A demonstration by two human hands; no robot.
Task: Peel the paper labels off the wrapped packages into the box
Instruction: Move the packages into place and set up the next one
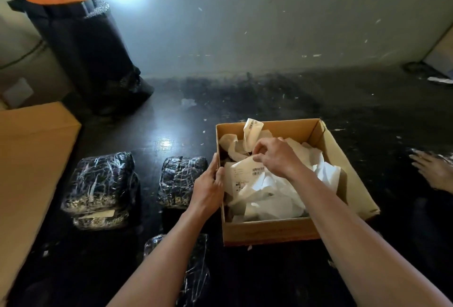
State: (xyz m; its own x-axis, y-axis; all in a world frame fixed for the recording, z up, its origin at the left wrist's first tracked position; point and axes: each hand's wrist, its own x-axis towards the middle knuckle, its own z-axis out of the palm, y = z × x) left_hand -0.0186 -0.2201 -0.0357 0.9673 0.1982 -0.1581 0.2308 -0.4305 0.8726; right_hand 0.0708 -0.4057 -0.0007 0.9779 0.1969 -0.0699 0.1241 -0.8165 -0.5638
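Box (294,230) sits on the dark floor (269,101) right in front of me, open top, approx. half full of crumpled white peeled labels (269,199). My R hand (277,157) is over the box interior, fingers curled, thumb & fingertips pinching the top edge of a barcode label (247,172) that lies on the pile; another curled strip (253,132) w/ a barcode stands up just behind my fingers, near the back wall. My L hand (208,189) grips the box's left wall, thumb hooked at the rim, rest of the hand wrapped on the outside. Just left of that hand, touching or nearly so, is a dark wrapped package (180,179) in shiny clear film. Further left a stack of 2 pkgs (100,179); the lower one (100,219) shows a pale label along its front edge. One more pkg (196,270) lies partly under my L forearm. Flat brown cardboard (31,147) at far left. Back left: tall black bag (85,44) w/ orange rim, paper sticking out the top. Far right edge, another person's hand (434,169), fingers spread, blurred.
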